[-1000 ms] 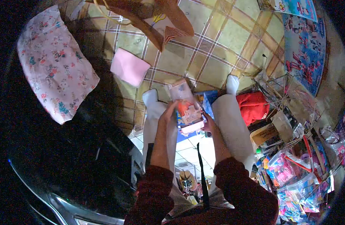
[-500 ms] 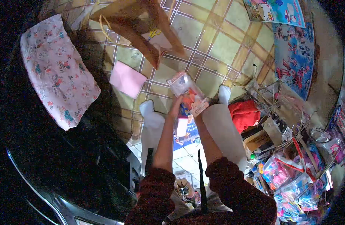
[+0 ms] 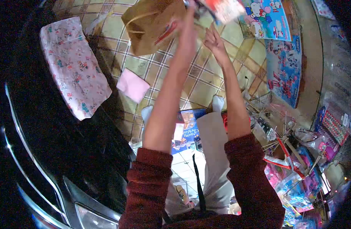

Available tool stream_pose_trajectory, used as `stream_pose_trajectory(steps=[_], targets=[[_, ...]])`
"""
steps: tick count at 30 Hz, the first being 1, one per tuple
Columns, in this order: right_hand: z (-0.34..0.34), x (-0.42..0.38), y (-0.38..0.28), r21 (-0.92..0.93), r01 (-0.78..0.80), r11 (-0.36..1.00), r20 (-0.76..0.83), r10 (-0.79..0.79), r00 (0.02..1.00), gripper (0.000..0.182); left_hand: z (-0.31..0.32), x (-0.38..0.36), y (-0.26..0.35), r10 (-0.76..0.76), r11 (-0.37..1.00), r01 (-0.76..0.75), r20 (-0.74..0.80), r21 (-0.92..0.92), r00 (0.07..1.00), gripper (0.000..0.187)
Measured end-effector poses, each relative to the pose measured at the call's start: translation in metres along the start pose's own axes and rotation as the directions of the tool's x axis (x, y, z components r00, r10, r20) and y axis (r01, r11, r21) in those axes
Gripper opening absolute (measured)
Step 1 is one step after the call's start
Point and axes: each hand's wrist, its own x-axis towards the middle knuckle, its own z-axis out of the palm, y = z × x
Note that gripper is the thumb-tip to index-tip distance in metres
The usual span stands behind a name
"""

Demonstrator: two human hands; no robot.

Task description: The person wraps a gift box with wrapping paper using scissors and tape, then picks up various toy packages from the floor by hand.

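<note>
A blurred red and white package (image 3: 224,10) is at the top edge of the head view, partly cut off. My left hand (image 3: 188,28) reaches up beside it, smeared by motion, so its grip on the package cannot be made out. Below the package is my right hand (image 3: 215,42), its fingers partly stretched out and no object visible in them. A brown paper bag (image 3: 145,32) with handles lies tilted on the floor, left of my left hand. Further down lies a pink square (image 3: 132,86), flat on the tiles.
Floral fabric (image 3: 74,68) lies over a dark surface on the left. A blue Christmas-printed item (image 3: 189,131) is between my legs. Colourful posters (image 3: 284,72) lie at upper right. Packaged goods and a wire rack (image 3: 286,152) crowd the lower right.
Both hands have moved up and forward from my lap, and the package is now at the top edge. The paper bag appears turned, hiding the yellow-handled scissors seen before.
</note>
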Motion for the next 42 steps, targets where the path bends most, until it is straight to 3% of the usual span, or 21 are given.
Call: stream_pose_trajectory(steps=[1,3,5,8,10,11,12,13,15,16,19,20,22,24,25,27,30,37,38,39,42], targets=[[-0.006,-0.005,0.005,-0.056,-0.035,0.998,0.019,0.036,0.999,0.067,0.003,-0.006,0.025,-0.092,0.995,0.098,-0.16,0.027,0.983,0.062],[-0.023,-0.025,0.046,-0.159,-0.103,0.982,0.047,0.112,0.993,0.067,-0.032,-0.031,0.035,-0.067,0.997,0.063,-0.081,-0.047,0.994,0.054],[-0.03,-0.076,0.114,-0.231,-0.161,0.96,0.024,0.171,0.985,0.068,-0.054,-0.075,0.025,-0.062,0.991,0.014,-0.372,-0.131,0.926,0.049],[0.011,-0.223,0.286,-0.806,-0.175,0.566,-0.219,-0.011,0.976,0.089,-0.109,-0.147,-0.013,-0.052,0.99,0.112,-0.502,0.09,0.863,0.044],[0.067,-0.317,0.336,-0.803,-0.173,0.57,-0.252,-0.062,0.966,0.108,-0.146,-0.203,-0.043,-0.042,0.972,0.15,-0.495,0.18,0.868,0.043],[0.105,-0.332,0.283,-0.676,-0.539,0.503,-0.379,0.39,0.839,0.124,-0.166,-0.227,-0.059,-0.032,0.959,0.161,-0.475,0.232,0.879,0.044],[0.123,-0.357,0.289,-0.632,-0.584,0.509,-0.366,0.468,0.804,0.136,-0.176,-0.245,-0.068,-0.004,0.94,0.161,-0.459,0.302,0.888,0.046],[0.138,-0.378,0.313,-0.692,-0.577,0.434,-0.448,0.369,0.815,0.137,-0.183,-0.259,-0.075,0.024,0.915,0.156,-0.436,0.371,0.899,0.048],[0.138,-0.39,0.336,-0.327,-0.709,0.624,-0.529,0.501,0.685,0.138,-0.195,-0.261,-0.077,0.003,0.874,0.191,-0.398,0.446,0.917,0.051],[0.131,-0.386,0.338,-0.198,-0.799,0.568,-0.491,0.648,0.583,0.135,-0.201,-0.255,-0.071,-0.046,0.861,0.235,-0.39,0.452,0.92,0.052],[0.107,-0.346,0.344,-0.455,-0.86,0.231,-0.506,0.728,0.463,0.119,-0.214,-0.237,-0.038,-0.192,0.816,0.368,-0.391,0.447,0.9,0.057],[0.103,-0.321,0.311,-0.313,-0.911,0.27,-0.567,0.716,0.407,0.116,-0.212,-0.23,-0.024,-0.238,0.8,0.406,-0.388,0.442,0.891,0.059],[0.092,-0.262,0.24,-0.06,-0.796,0.602,-0.58,0.628,0.519,0.1,-0.201,-0.212,0.001,-0.249,0.807,0.407,-0.378,0.429,0.892,0.062],[0.076,-0.203,0.209,-0.071,-0.415,0.907,-0.588,0.298,0.752,0.088,-0.184,-0.196,0.025,-0.19,0.847,0.346,-0.379,0.403,0.906,0.066],[0.066,-0.173,0.197,-0.206,-0.239,0.949,-0.586,0.076,0.807,0.086,-0.176,-0.188,0.033,-0.18,0.883,0.329,-0.405,0.334,0.896,0.069],[0.079,-0.127,0.078,0.114,0.004,0.993,-0.543,0.059,0.837,0.087,-0.166,-0.179,0.05,-0.178,0.935,0.294,-0.455,0.197,0.872,0.074],[0.092,-0.136,0.023,0.236,0.065,0.97,-0.513,0.068,0.856,0.084,-0.158,-0.185,0.062,-0.132,0.933,0.256,-0.424,0.251,0.896,0.076],[0.037,-0.312,0.15,0.149,-0.424,0.893,-0.31,0.449,0.838,0.057,-0.149,-0.262,0.056,-0.268,0.88,0.412,-0.469,0.238,0.842,0.07],[0.024,-0.343,0.165,0.105,-0.606,0.789,-0.317,0.604,0.731,0.051,-0.158,-0.286,0.045,-0.279,0.874,0.418,-0.45,0.247,0.848,0.07],[0.008,-0.376,0.203,-0.282,-0.483,0.829,-0.192,0.444,0.875,0.046,-0.164,-0.308,0.036,-0.289,0.868,0.424,-0.432,0.258,0.854,0.069],[-0.009,-0.459,0.272,-0.544,-0.325,0.774,-0.05,0.357,0.933,0.038,-0.167,-0.35,0.028,-0.456,0.822,0.565,-0.512,0.072,0.728,0.069]])
